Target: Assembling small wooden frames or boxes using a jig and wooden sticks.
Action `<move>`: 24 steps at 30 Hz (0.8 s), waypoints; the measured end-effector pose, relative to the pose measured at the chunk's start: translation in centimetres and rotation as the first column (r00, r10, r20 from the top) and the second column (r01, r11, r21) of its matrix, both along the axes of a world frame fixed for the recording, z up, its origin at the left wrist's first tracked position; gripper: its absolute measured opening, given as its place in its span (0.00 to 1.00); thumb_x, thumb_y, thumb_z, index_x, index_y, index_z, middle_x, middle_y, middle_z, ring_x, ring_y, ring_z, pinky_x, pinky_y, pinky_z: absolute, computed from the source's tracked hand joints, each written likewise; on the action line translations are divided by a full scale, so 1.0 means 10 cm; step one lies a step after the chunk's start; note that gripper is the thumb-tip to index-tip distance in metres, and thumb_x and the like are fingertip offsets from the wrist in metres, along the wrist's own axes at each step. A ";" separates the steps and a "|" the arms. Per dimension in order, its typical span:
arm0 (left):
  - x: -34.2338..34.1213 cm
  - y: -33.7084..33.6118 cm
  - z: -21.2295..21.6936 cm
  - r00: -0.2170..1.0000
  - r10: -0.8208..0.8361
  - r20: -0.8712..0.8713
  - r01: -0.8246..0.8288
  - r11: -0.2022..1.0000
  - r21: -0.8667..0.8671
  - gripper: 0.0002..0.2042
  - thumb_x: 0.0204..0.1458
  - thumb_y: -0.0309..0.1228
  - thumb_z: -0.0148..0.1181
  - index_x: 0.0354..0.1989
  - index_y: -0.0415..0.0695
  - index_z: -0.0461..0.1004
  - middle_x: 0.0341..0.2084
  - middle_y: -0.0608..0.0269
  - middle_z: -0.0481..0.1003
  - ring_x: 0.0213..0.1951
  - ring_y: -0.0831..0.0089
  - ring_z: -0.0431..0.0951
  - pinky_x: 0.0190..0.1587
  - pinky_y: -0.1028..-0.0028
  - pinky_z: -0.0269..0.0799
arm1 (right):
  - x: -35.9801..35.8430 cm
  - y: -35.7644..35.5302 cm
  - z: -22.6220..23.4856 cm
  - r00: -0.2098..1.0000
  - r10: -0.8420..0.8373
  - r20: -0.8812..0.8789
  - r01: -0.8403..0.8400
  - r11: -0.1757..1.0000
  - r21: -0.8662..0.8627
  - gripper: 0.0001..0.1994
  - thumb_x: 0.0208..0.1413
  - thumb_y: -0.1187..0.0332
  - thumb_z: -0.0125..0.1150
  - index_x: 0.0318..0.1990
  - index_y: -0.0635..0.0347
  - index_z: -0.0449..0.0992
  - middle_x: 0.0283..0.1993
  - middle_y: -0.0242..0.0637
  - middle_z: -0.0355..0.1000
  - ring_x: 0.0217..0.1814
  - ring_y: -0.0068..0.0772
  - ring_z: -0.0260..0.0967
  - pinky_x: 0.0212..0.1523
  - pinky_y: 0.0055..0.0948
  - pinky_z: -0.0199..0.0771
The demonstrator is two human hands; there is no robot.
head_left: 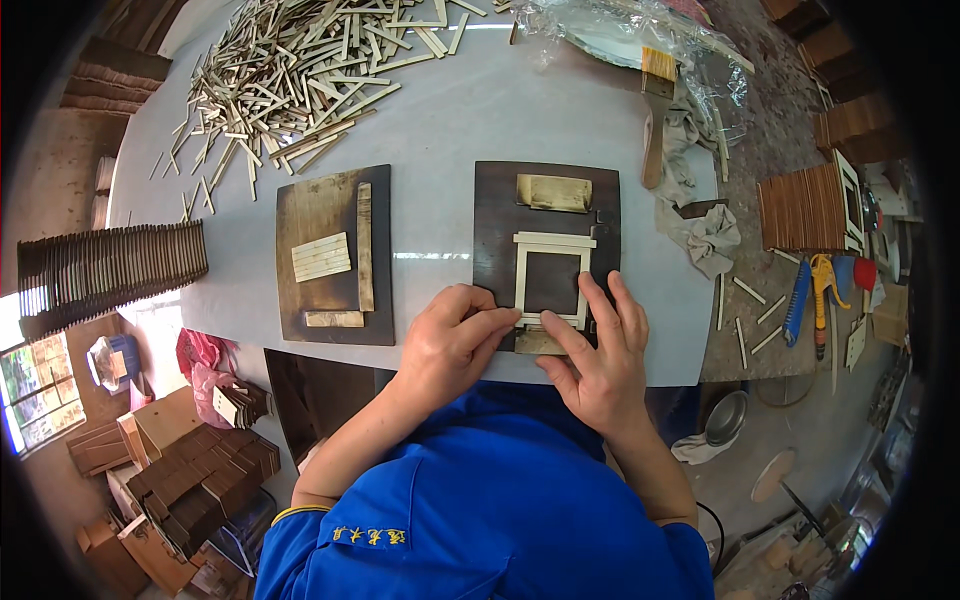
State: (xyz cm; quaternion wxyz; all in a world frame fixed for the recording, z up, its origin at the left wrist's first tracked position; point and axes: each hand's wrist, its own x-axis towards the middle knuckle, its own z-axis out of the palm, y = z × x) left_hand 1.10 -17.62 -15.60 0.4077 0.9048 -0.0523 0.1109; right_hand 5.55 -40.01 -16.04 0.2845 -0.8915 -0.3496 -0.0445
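Observation:
A small frame of pale wooden strips [521, 270] lies on a dark board [494, 215] right in front of me. Brass-coloured plates are fixed to that board above and below the frame. My left hand [448, 338] is closed in a pinch at the frame's lower left corner; its fingertips partly cover the corner. With fingers spread, my right hand [608, 375] rests on the frame's right side and lower edge. To the left, a second dark board [320, 200] carries brass-coloured bars and a block of short pale strips [322, 257] laid side by side.
A heap of loose pale strips [300, 80] covers the far left. Slatted dark pieces [110, 272] stand at the left edge. On the right are a brush [655, 120], a crumpled rag [712, 240], plastic wrap, a stack of brown frames [803, 208] and hand tools [822, 300].

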 end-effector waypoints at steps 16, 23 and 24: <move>-0.12 0.04 0.43 0.925 -0.072 -0.372 -0.051 0.949 -0.310 0.16 0.54 0.20 0.71 0.52 0.38 0.83 0.48 0.54 0.81 0.30 0.69 0.79 0.32 0.75 0.76 | 0.01 -0.04 -0.01 0.998 -0.064 0.016 0.064 0.998 -0.018 0.21 0.66 0.48 0.64 0.54 0.53 0.83 0.78 0.53 0.62 0.83 0.62 0.49 0.73 0.57 0.54; -0.12 -0.10 0.28 0.973 -0.041 -0.226 0.012 0.991 -0.130 0.18 0.54 0.24 0.72 0.54 0.39 0.82 0.48 0.54 0.79 0.32 0.67 0.79 0.34 0.73 0.77 | 0.00 -0.10 -0.02 0.999 -0.043 -0.016 0.043 0.999 0.000 0.22 0.66 0.47 0.64 0.55 0.54 0.82 0.79 0.51 0.62 0.83 0.62 0.50 0.74 0.58 0.54; -0.11 -0.13 0.24 0.984 -0.040 -0.176 0.035 0.999 -0.027 0.19 0.54 0.25 0.73 0.55 0.40 0.82 0.47 0.55 0.78 0.32 0.67 0.78 0.35 0.73 0.77 | 0.00 -0.10 -0.02 0.999 -0.042 -0.027 0.043 0.999 0.003 0.22 0.66 0.48 0.64 0.56 0.54 0.82 0.79 0.51 0.62 0.83 0.61 0.50 0.73 0.58 0.54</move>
